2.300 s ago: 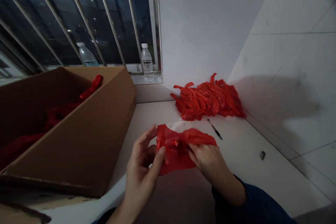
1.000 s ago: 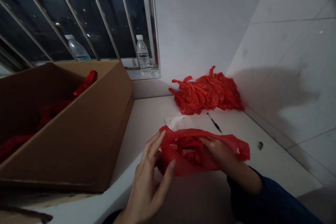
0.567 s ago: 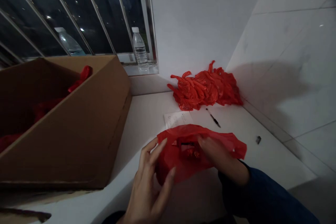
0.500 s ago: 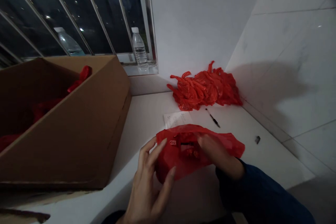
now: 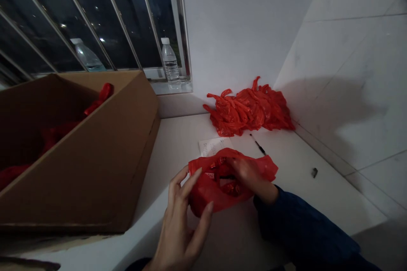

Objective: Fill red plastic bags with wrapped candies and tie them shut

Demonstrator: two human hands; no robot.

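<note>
A red plastic bag (image 5: 210, 197) lies with its mouth spread wide above the white tabletop. Small shiny red wrapped pieces (image 5: 231, 188) and a white printed label (image 5: 209, 175) show inside it. My left hand (image 5: 179, 211) grips the bag's left rim, with the index finger and thumb spread apart along the edge. My right hand (image 5: 249, 175) reaches into the mouth from the right; its fingertips are blurred and partly hidden by the film, so what they hold cannot be made out.
A large cardboard box (image 5: 140, 135) with red bags inside stands at left. A pile of red plastic bags (image 5: 251, 108) rests against the wall. Between lie a written paper (image 5: 214, 146), a pen (image 5: 258, 145) and a small dark object (image 5: 314, 172). Water bottles (image 5: 171, 63) stand by the barred window.
My right hand has moved left and deeper into the bag's mouth, and the bag's right side has drawn in. The left hand stays almost in place. The view has tilted slightly.
</note>
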